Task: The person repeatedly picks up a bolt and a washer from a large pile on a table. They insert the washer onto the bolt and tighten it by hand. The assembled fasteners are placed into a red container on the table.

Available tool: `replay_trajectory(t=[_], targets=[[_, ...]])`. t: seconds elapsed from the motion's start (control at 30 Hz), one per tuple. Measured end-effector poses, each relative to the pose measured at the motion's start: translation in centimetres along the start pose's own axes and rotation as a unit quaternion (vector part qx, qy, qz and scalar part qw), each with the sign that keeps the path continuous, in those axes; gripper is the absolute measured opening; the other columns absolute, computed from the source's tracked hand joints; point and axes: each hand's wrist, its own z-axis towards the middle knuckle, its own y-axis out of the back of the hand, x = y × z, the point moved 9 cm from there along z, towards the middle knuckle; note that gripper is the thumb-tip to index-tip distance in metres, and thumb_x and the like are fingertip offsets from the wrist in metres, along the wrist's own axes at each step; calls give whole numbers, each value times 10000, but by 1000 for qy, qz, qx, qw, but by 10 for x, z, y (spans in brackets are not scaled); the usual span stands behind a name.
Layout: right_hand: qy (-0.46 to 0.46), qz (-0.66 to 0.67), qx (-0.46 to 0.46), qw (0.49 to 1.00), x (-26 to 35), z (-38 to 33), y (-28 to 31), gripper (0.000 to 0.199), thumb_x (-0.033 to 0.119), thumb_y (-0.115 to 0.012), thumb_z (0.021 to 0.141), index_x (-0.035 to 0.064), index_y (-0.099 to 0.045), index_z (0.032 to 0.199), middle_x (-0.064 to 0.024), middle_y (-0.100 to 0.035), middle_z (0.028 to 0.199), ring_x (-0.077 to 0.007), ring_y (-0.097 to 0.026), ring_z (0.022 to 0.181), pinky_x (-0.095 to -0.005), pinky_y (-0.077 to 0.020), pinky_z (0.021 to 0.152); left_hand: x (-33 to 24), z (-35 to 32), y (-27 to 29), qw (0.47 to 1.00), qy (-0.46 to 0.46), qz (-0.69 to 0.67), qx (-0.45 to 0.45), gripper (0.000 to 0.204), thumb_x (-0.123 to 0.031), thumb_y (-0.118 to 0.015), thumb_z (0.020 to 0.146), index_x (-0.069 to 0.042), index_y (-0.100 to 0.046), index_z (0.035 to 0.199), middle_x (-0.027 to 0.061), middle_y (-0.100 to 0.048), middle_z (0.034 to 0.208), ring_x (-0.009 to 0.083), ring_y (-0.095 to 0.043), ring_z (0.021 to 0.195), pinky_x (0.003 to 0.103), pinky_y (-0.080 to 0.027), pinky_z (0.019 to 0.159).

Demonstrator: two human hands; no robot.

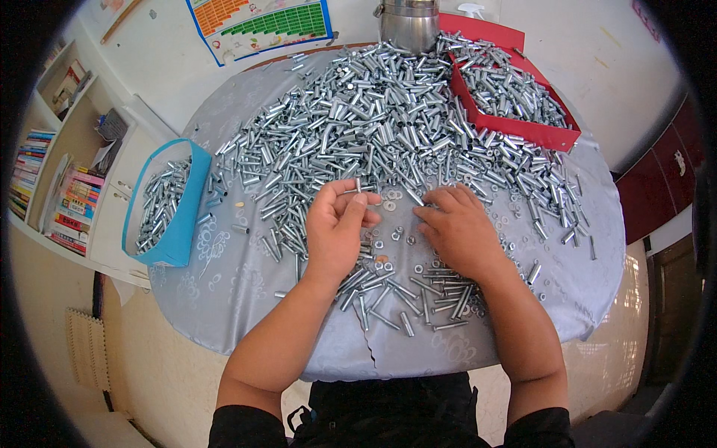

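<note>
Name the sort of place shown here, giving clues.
Probably a home used for piecework: a bookshelf and wall chart sit beside a clothed table heaped with metal sleeves.

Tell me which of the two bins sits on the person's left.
The blue bin, at the table's left edge beside the left hand. The red bin sits far right, behind the metal sleeve pile.

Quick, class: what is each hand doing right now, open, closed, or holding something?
Left hand: closed on a thin metal bolt.
Right hand: palm down on the washers, fingers curled; any grip cannot be told.
</note>
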Motion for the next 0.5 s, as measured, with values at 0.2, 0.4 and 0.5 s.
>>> replay_trajectory(t=[0.2, 0.4, 0.5], targets=[[-33, 97, -19, 995, -20, -5, 12, 161, 140, -687, 753, 55, -670, 888, -107, -641, 907, -307, -590, 938, -417, -457, 863, 9, -6, -8, 995, 71, -68, 28, 193, -60, -508, 954, 10, -516, 1135, 122, -660, 988, 193, -674, 804, 326, -561, 749], [-129, 136, -61, 980, -40, -11, 18, 163, 111, -708, 743, 46, -660, 884, -136, -621, 890, -333, -580, 915, -422, -473, 806, 7, -15, -17, 991, 108, -74, 32, 280, -44, -531, 936, 12, -524, 1210, 80, -626, 940, 186, -663, 830, 321, -557, 744], [-117, 114, -31, 986, -35, -10, 18, 176, 122, -704, 758, 45, -654, 909, -147, -610, 901, -337, -575, 913, -427, -470, 807, 11, -8, -13, 994, 58, -47, 74, 320, -38, -549, 923, 1, -526, 1239, 71, -627, 973, 161, -638, 819, 301, -539, 718]])
